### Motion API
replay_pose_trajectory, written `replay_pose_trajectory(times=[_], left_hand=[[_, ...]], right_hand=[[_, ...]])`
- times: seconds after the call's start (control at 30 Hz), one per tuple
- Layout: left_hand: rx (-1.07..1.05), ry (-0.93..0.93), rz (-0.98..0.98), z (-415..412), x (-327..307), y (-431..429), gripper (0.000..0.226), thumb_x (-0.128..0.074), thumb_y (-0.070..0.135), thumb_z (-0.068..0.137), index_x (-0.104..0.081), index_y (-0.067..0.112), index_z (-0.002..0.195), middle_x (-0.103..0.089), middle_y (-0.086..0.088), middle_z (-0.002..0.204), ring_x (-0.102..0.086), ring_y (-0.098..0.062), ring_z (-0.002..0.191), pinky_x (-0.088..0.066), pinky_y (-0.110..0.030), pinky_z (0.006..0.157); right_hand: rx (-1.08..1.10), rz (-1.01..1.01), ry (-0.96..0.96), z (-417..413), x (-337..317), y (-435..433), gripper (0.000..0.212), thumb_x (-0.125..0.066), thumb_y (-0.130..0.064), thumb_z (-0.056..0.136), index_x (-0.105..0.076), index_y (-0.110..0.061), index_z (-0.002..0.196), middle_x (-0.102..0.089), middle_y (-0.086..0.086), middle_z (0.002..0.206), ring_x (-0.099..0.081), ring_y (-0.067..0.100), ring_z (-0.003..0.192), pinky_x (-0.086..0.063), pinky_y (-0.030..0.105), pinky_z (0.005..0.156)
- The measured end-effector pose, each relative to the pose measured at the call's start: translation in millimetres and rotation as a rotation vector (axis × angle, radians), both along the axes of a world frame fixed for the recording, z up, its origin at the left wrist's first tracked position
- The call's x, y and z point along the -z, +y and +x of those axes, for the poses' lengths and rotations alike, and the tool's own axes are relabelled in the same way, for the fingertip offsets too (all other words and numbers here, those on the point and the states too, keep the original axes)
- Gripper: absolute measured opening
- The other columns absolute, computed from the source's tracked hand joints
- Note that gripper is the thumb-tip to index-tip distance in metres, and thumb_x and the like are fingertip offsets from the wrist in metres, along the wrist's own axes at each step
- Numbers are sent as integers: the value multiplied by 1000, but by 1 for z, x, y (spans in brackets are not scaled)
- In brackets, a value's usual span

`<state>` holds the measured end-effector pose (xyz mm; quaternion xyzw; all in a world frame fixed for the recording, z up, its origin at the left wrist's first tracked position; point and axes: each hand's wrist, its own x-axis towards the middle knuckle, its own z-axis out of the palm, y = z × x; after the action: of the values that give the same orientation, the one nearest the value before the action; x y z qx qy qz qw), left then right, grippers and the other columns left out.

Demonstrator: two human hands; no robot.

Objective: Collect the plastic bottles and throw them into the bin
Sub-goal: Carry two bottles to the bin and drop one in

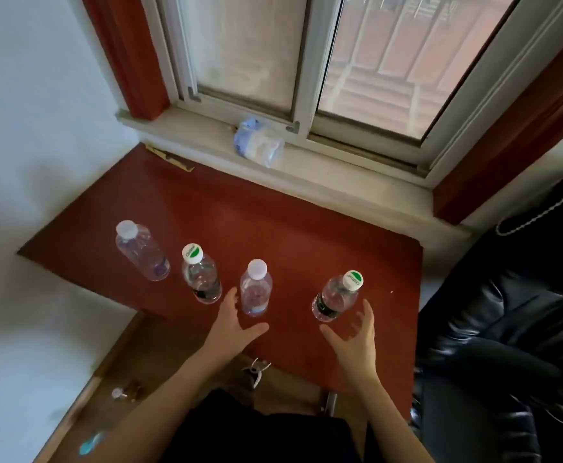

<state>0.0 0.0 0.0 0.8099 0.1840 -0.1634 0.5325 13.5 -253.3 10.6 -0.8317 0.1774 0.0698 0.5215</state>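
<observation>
Several clear plastic bottles stand upright in a row on the red-brown table (273, 222). From left: a white-capped bottle (141, 250), a green-and-white-capped bottle (201, 274), a white-capped bottle (255, 289) and a green-and-white-capped bottle (337, 295). My left hand (231, 324) is open just in front of the third bottle, fingers spread on both sides of its base, not gripping. My right hand (353, 335) is open just in front and to the right of the rightmost bottle, a small gap between them. No bin is in view.
A crumpled blue-and-white plastic packet (260, 142) lies on the window sill behind the table. A black leather chair (507, 312) stands at the right, a white wall at the left. Small items lie on the wooden floor (126, 390) below the table.
</observation>
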Motion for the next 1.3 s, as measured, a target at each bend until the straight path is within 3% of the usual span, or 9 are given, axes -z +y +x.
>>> replay_pose_trajectory(times=[0.1, 0.2, 0.3, 0.47, 0.67, 0.8, 1.0, 1.17, 1.3], left_hand=[[13, -19, -93, 26, 2, 8, 122, -87, 41, 60, -7, 27, 151, -24, -3, 157, -34, -24, 140, -31, -48, 114], [50, -62, -91, 48, 8, 16, 99, -87, 36, 58, -31, 30, 140, -45, 1, 139, -48, -13, 126, -42, -46, 107], [152, -88, -68, 63, 8, 22, 70, -85, 41, 58, -42, 52, 111, -55, 15, 117, -54, 6, 106, -48, -27, 90], [367, -90, -57, 76, 1, 20, 66, -80, 50, 58, -40, 61, 109, -63, 24, 109, -56, 14, 100, -41, -6, 73], [601, -59, -117, 79, -8, 0, 56, -76, 56, 64, -44, 47, 109, -67, 17, 103, -63, 6, 91, -52, -27, 78], [807, -40, -152, 72, -10, -22, 51, -70, 57, 76, -53, 31, 115, -69, 10, 106, -65, -4, 97, -55, -35, 86], [1044, 65, -226, 37, -15, -68, 58, -60, 71, 75, -54, 25, 109, -68, -2, 102, -67, -17, 93, -53, -26, 74], [1336, 44, -130, -32, -7, -109, 57, -53, 80, 70, -55, 31, 98, -68, 5, 90, -64, -2, 76, -42, -9, 56], [1552, 71, -107, -113, 2, -139, 57, -54, 81, 66, -57, 33, 97, -71, 7, 89, -67, 3, 76, -46, -11, 60]], right_hand=[[45, -12, 11, 20, 1, 13, 102, -88, -35, 65, -27, -29, 147, -43, -2, 141, -47, 18, 125, -45, 45, 101], [108, 6, 31, 30, 8, 22, 81, -89, -33, 65, -44, -30, 133, -58, -2, 126, -57, 18, 114, -50, 44, 96], [195, 23, -12, 30, 10, 31, 59, -87, -24, 68, -53, -44, 110, -66, -10, 109, -64, 13, 100, -50, 24, 79], [325, 16, -24, 18, 4, 41, 55, -85, -25, 68, -54, -52, 105, -69, -17, 101, -66, 2, 93, -49, 19, 74], [514, 70, -41, -32, -6, 43, 47, -80, -43, 66, -58, -41, 108, -68, -9, 110, -65, 7, 101, -57, 31, 82], [662, 135, -79, -89, -11, 43, 44, -77, -34, 77, -57, -34, 116, -67, -2, 117, -65, 14, 107, -55, 37, 89], [986, 228, -158, -203, -16, 55, 36, -74, -22, 85, -60, -36, 114, -73, -8, 108, -70, 6, 96, -56, 19, 73], [1283, 274, -191, -317, -5, 82, 35, -71, -37, 81, -60, -34, 114, -74, -5, 105, -71, 12, 97, -58, 29, 79], [1509, 256, -179, -413, 9, 114, 32, -67, -42, 84, -59, -33, 114, -71, 0, 105, -69, 15, 97, -56, 41, 86]])
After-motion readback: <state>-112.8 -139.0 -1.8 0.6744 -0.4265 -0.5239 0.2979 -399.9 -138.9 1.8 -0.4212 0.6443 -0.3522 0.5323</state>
